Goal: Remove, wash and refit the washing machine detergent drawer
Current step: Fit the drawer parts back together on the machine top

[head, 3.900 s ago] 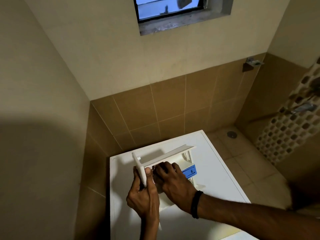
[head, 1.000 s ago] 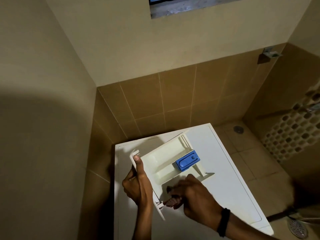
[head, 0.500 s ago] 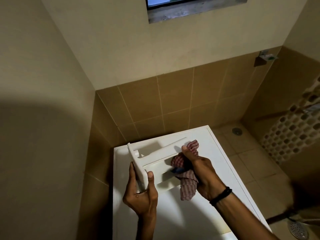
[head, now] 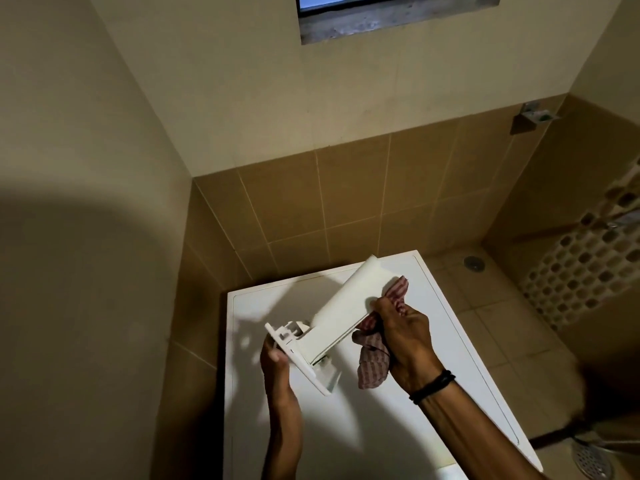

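Gripping detergent drawer (head: 341, 306) by its front panel with left hand (head: 275, 367), clenching checked cloth (head: 372, 365) in right hand (head: 405, 336); best wiped lengthwise.

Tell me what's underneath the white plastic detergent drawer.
The red checked cloth, gripped by the right hand, and the white washing machine top. The white plastic detergent drawer covers whatever lies directly beneath it.
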